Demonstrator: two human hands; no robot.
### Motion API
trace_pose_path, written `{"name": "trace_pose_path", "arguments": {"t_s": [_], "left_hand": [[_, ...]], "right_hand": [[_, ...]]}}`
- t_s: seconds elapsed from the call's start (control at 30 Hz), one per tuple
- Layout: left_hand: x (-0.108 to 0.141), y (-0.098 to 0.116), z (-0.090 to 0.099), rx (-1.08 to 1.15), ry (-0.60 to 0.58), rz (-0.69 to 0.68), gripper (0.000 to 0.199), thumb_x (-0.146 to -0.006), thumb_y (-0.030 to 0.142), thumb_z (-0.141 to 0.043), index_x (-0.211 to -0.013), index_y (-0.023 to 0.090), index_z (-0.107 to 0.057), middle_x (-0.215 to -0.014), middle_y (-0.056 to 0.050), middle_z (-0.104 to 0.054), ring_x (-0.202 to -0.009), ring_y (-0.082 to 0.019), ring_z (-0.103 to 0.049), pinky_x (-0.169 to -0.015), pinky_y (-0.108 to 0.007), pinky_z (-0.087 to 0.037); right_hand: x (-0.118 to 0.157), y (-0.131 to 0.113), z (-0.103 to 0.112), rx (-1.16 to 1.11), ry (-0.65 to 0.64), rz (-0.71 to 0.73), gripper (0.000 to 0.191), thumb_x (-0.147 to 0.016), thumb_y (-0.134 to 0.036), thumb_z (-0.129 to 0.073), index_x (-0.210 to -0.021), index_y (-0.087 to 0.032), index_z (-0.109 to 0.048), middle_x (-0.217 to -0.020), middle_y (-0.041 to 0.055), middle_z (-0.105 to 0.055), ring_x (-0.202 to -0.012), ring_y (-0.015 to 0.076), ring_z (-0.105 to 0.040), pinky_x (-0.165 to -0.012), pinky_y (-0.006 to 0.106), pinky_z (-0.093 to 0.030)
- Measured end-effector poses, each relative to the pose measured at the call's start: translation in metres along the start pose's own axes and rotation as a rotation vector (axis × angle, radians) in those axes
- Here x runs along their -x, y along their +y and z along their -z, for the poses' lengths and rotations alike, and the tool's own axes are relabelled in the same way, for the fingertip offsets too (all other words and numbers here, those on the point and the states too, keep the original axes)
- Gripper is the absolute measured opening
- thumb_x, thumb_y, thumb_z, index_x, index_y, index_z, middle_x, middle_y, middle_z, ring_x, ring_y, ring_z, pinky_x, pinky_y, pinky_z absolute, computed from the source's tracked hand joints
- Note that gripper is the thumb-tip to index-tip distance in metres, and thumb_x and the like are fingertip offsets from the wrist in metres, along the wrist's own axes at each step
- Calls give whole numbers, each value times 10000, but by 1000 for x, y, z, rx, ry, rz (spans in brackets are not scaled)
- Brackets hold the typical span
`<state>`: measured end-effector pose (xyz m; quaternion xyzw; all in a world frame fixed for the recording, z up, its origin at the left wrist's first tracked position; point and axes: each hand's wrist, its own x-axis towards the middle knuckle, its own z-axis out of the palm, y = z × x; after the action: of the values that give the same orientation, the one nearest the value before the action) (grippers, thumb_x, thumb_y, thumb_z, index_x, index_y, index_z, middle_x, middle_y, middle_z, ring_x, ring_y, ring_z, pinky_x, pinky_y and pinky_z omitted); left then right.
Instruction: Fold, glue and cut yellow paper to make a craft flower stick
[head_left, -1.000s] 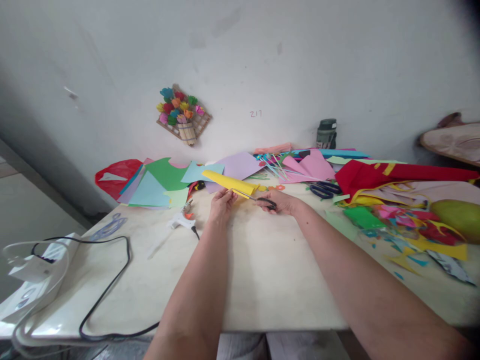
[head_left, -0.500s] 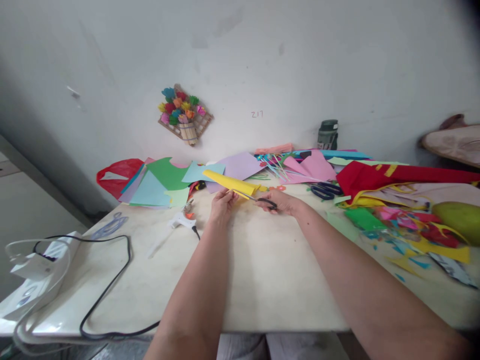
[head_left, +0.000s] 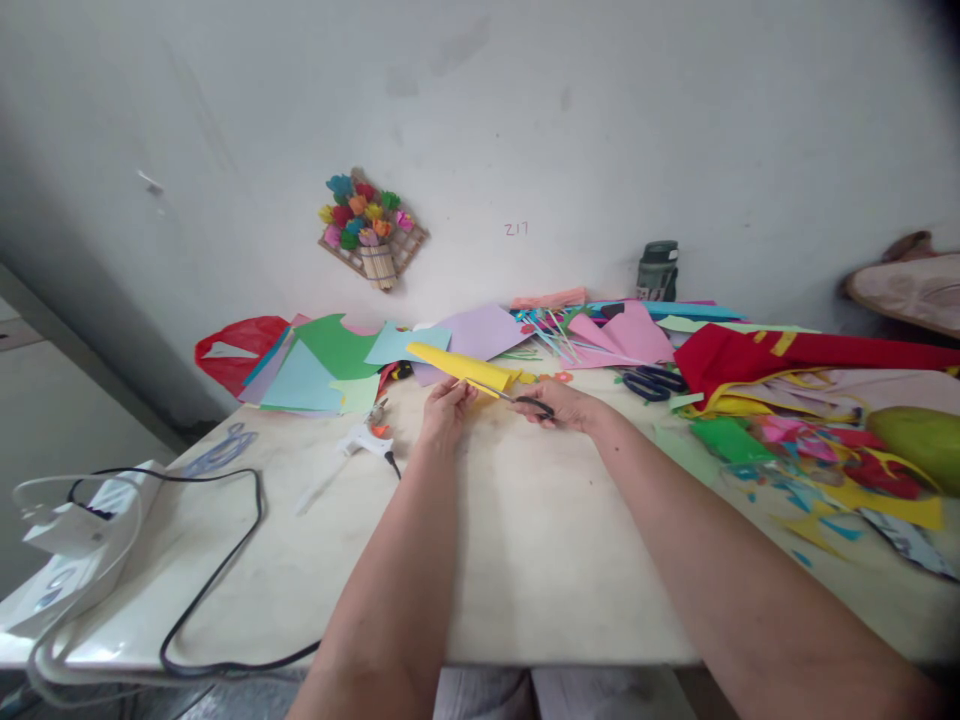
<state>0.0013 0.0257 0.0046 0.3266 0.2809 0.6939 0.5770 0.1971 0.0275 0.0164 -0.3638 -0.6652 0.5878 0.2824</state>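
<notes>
Soft, dull light leaves slight glare on the table (head_left: 555, 560) at left.

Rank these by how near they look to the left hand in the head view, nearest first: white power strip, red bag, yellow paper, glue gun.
1. Yellow paper: right at the left hand.
2. Glue gun: lying just to its left.
3. Red bag: farther left, toward the back.
4. White power strip: far left, toward the front.
</notes>
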Motion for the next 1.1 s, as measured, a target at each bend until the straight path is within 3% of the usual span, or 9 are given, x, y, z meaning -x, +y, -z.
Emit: {"name": "trace_pose_path", "arguments": {"t_s": [0.77, 1.1], "left_hand": [[-3, -1, 3, 0, 20, 37, 203, -654, -3, -584, -825, 106, -584, -721, -49, -620, -670, -105, -612, -721, -230, -501], [1, -4, 0, -52, -69, 6, 206, -652, 4, -580, -830, 107, -591, -762, -55, -632, -682, -108, -612, -724, -238, -491]], "right_hand": [[2, -1, -1, 17, 12, 27, 273, -654, -359, -640, -724, -106, -564, -424, -58, -462, -304, 11, -313, -284, 142, -241], [-2, 2, -2, -38, 17, -27, 227, -667, -322, -626, -740, -119, -556, -422, -58, -466, -302, 18, -323, -271, 138, -226]]}}
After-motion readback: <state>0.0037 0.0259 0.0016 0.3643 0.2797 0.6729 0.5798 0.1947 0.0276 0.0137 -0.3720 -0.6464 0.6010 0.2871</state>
